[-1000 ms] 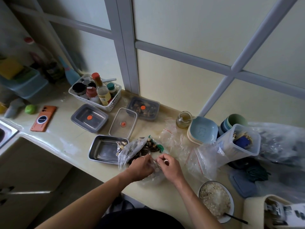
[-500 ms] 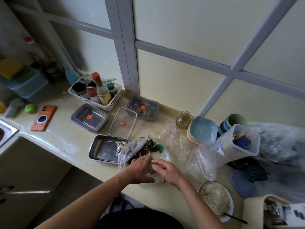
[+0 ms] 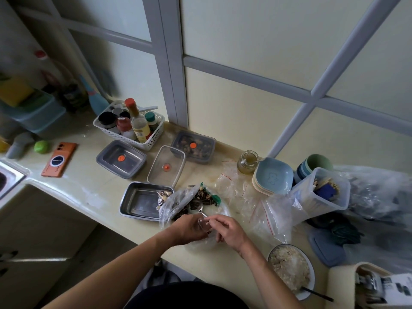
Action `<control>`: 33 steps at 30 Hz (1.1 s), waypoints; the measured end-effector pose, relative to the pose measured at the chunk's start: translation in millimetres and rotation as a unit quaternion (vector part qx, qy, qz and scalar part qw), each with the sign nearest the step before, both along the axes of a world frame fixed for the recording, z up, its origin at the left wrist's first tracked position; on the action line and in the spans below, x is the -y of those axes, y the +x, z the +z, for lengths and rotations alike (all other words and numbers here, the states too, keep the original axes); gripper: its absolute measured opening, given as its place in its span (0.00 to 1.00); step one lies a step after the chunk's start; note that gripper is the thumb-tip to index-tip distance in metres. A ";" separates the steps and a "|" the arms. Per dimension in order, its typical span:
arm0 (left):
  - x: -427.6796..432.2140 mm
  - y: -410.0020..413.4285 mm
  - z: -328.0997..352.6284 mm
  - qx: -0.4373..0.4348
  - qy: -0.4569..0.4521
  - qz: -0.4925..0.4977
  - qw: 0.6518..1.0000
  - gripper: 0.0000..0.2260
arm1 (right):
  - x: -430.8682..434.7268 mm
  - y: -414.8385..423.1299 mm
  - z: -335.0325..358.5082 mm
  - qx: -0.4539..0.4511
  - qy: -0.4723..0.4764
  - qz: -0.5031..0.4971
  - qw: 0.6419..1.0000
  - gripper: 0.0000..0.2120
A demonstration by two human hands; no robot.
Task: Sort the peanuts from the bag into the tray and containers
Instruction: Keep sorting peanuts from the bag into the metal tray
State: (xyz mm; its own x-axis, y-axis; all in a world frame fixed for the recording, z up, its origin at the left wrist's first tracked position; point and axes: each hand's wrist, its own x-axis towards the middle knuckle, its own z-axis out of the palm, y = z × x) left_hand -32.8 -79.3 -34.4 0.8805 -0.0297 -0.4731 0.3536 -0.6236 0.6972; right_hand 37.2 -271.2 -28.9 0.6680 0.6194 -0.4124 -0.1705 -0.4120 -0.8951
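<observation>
Both hands at bag [image 3: 176,204] | left hand [image 3: 189,229] grips its rim | right hand [image 3: 229,229] pinches spoon [image 3: 196,208] | peanuts [image 3: 206,196] in bag touching tray [image 3: 138,200] | you: scoop shallow, tip over tray

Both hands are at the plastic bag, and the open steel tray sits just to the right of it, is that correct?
No. In the head view the left hand and right hand are at the plastic bag, but the open steel tray sits just to its left.
</observation>
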 end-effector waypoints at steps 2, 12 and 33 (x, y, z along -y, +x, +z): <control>-1.3 -1.6 -0.2 -0.004 0.015 0.014 1.000 0.17 | 4.2 2.0 -14.7 0.067 -0.066 -0.081 0.992 0.08; -5.8 -9.8 -15.0 0.051 0.165 0.056 0.983 0.12 | 35.2 7.8 -35.2 0.061 -0.392 0.023 0.918 0.18; -27.5 -23.7 -15.3 0.162 0.246 -0.117 0.948 0.15 | 7.0 18.5 21.4 -0.131 0.138 -0.249 0.950 0.17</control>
